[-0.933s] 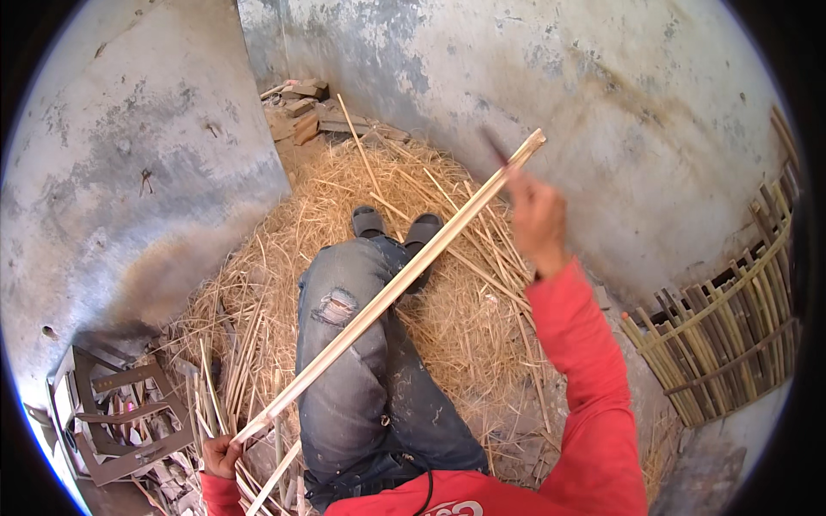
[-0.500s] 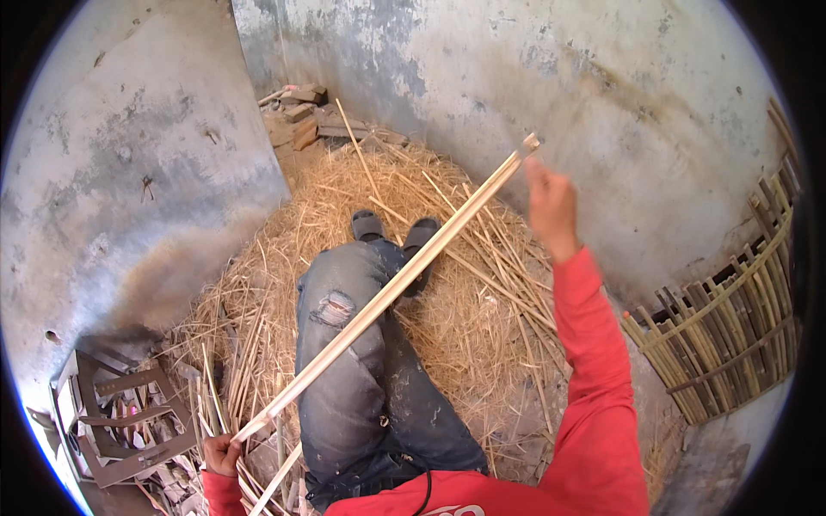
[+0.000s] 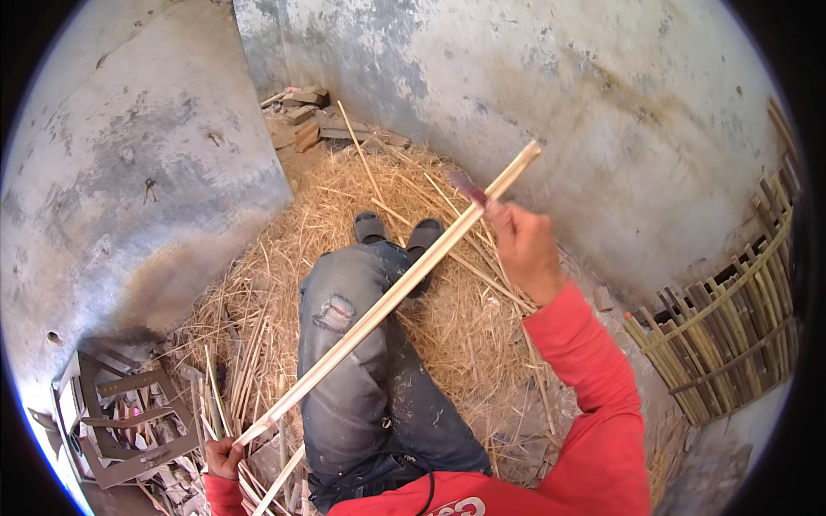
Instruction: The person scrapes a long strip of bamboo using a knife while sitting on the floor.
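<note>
A long, pale split bamboo strip slants across my legs, from lower left to upper right. My left hand is closed around its lower end. My right hand is closed near the upper end, on a small knife with a dark reddish handle; its blade is blurred by motion. The knife lies across the strip, a short way below its tip. Whether the blade bites into the bamboo I cannot tell. A second pale strip lies below my left hand, beside my thigh.
Straw-like shavings and loose strips cover the floor around my legs and sandals. A slatted bamboo panel leans at the right wall. A broken dark frame stands at lower left. Bricks lie in the far corner.
My right hand has come down and left from the strip's upper tip, and the knife now shows across the strip. My left hand keeps its hold in place.
</note>
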Demonstrator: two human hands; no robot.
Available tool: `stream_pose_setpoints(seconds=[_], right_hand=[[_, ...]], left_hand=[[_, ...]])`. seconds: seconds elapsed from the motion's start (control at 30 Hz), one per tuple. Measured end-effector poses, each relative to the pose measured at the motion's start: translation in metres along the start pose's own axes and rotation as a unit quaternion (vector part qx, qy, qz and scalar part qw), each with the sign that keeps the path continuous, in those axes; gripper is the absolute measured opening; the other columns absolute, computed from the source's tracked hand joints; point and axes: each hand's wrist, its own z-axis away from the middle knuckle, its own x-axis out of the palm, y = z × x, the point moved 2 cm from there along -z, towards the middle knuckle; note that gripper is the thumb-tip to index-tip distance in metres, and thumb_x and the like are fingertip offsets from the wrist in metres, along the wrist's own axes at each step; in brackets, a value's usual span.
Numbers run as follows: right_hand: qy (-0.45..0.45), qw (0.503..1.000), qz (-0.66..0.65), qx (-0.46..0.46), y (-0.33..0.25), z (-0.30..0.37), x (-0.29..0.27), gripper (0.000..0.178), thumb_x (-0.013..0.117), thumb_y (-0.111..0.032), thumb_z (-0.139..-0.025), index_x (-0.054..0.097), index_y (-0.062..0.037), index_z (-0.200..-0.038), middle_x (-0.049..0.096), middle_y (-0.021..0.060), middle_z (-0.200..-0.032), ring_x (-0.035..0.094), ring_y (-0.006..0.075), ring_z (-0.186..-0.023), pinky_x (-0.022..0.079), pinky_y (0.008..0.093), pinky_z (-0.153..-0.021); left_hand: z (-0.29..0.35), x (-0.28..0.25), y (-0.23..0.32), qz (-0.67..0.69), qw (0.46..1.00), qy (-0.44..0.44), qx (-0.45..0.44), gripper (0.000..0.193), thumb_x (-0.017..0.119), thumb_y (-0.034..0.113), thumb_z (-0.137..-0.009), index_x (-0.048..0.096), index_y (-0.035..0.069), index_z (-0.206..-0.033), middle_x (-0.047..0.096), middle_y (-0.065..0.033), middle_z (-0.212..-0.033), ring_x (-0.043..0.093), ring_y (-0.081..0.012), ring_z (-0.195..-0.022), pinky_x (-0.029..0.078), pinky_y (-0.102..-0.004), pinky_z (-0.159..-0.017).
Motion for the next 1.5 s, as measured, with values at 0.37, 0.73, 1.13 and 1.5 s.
stream_pose_setpoints(seconds=[0.37, 0.73, 1.13, 1.5], right_hand=[[-0.008, 0.998, -0.004, 0.062, 0.007, -0.016, 0.000, 0.050, 0.053, -0.039, -0.106, 0.067, -0.0027, -0.075, 0.049, 0.0120, -0.049, 0.045, 0.0231, -0.041, 0.032, 0.0412, -0.043], [0.021, 0.997, -0.014, 0.070, 0.026, -0.015, -0.015, 0.052, 0.053, -0.037, -0.106, 0.062, -0.0001, -0.070, 0.052, 0.0194, -0.053, 0.049, 0.0314, -0.043, 0.036, 0.0439, -0.046], [-0.022, 0.998, -0.032, -0.049, -0.013, 0.028, 0.003, 0.058, 0.046, -0.042, -0.109, 0.062, -0.0054, -0.067, 0.036, -0.0027, -0.048, 0.030, 0.0115, -0.044, 0.023, 0.0344, -0.042], [-0.078, 0.996, -0.034, -0.016, 0.005, 0.017, -0.013, 0.055, 0.051, -0.039, -0.107, 0.057, -0.0034, -0.066, 0.039, 0.0069, -0.045, 0.039, 0.0209, -0.038, 0.029, 0.0414, -0.041]], left_hand=[[-0.005, 0.001, 0.024, -0.035, 0.999, -0.004, -0.005, 0.047, 0.063, 0.035, -0.090, 0.056, 0.003, -0.055, 0.052, -0.0037, -0.046, 0.048, -0.0114, -0.043, 0.035, -0.0306, -0.044], [-0.012, 0.008, 0.019, -0.056, 0.998, -0.013, -0.005, 0.053, 0.064, 0.039, -0.092, 0.056, 0.003, -0.053, 0.050, -0.0039, -0.045, 0.049, -0.0128, -0.041, 0.036, -0.0314, -0.044], [0.007, 0.002, -0.021, 0.004, 1.000, 0.001, -0.023, 0.053, 0.066, 0.041, -0.090, 0.058, 0.000, -0.057, 0.050, -0.0046, -0.047, 0.048, -0.0144, -0.044, 0.034, -0.0336, -0.046], [0.012, 0.005, -0.012, -0.032, 0.999, -0.024, -0.029, 0.051, 0.066, 0.040, -0.091, 0.060, 0.002, -0.057, 0.051, -0.0010, -0.047, 0.047, -0.0099, -0.043, 0.034, -0.0298, -0.044]])
